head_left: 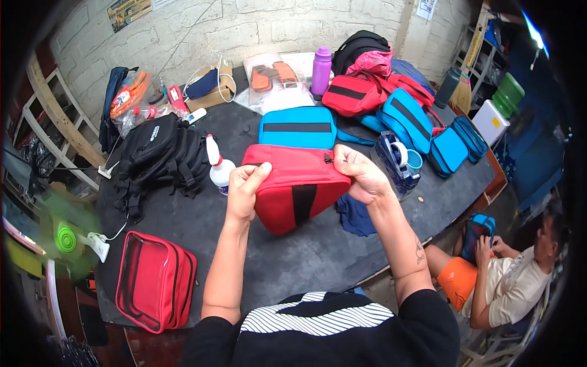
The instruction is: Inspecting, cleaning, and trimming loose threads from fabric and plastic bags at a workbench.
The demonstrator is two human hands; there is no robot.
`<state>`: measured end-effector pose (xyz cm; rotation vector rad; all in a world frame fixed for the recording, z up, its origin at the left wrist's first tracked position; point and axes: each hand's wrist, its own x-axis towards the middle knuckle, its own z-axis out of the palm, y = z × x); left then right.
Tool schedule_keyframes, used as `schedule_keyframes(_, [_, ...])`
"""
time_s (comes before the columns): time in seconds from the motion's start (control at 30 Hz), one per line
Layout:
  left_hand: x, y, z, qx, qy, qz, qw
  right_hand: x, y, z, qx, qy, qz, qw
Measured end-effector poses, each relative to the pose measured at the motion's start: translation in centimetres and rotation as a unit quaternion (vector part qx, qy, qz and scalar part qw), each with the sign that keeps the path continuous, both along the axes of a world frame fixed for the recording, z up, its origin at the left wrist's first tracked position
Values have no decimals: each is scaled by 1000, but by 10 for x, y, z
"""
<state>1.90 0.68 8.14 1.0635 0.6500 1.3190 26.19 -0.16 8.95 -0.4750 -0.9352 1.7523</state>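
Between both hands I hold up a red zippered pouch (278, 199) with a black band across its front, tilted above the dark table. My left hand (246, 188) pinches its upper left corner, thumb on top. At the upper right corner, beside a small black tab, my right hand (362, 176) grips the edge. Just beyond the red pouch lies a blue pouch (298, 128) with a black stripe. Dark blue cloth (356, 215) lies crumpled under my right wrist. The underside of the red pouch is hidden.
On the dark table (269, 263) are a spray bottle (222, 168), a black backpack (160, 150), a clear-fronted red case (156, 281) and a tape dispenser (397, 162). Red bags (354, 93), blue bags (406, 119) and a purple bottle (321, 72) stand farther back. A seated person (510, 275) handles a blue bag at right.
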Motion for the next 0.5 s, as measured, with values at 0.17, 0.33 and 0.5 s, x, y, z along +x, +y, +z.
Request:
schedule_keyframes(0.17, [-9, 8, 2, -70, -95, -145, 982, 12, 21, -13, 59, -87, -67, 992])
schedule_keyframes(0.33, [-7, 4, 0, -82, -188, -229, 952, 17, 25, -3, 43, -36, -121, 991])
schedule_keyframes(0.5, [1, 7, -9, -33, -129, -224, 966, 35, 38, -24, -4, 33, -108, 994])
